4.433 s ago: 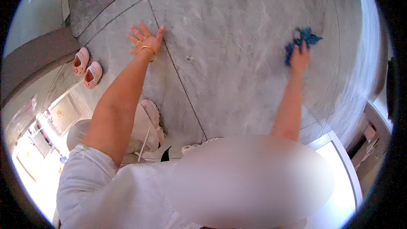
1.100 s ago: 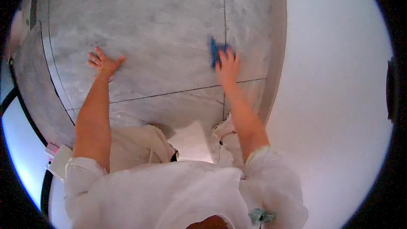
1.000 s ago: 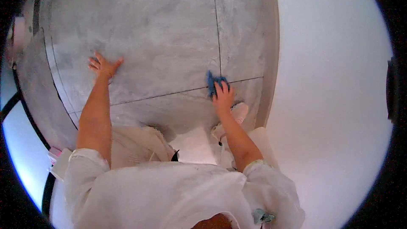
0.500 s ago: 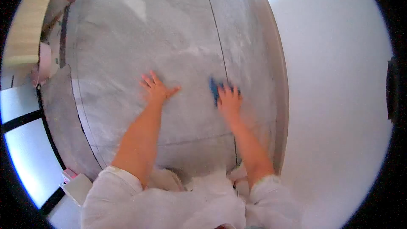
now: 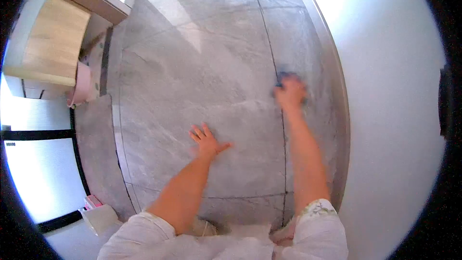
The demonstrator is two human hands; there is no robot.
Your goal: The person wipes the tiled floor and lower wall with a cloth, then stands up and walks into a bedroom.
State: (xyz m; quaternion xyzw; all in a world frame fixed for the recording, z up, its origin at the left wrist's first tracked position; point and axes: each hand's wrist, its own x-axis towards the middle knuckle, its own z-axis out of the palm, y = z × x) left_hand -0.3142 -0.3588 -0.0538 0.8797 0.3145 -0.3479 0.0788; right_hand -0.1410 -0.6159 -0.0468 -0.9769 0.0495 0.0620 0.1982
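Note:
My left hand lies flat on the grey tiled floor, fingers spread, holding nothing. Farther forward and to the right, my right hand presses a dark blue cloth against the tiles beside a long dark joint line. Motion blurs that hand, and it covers most of the cloth; blue edges show around its fingers.
A brown baseboard and a white wall run along the right. At left are a wooden panel, a pink bucket or basin, a black-framed glass door and a white bin-like container.
My right hand has slid forward with the blue cloth and slightly right, across the joint line. My left hand stays planted on the floor, while the head view has shifted forward and left.

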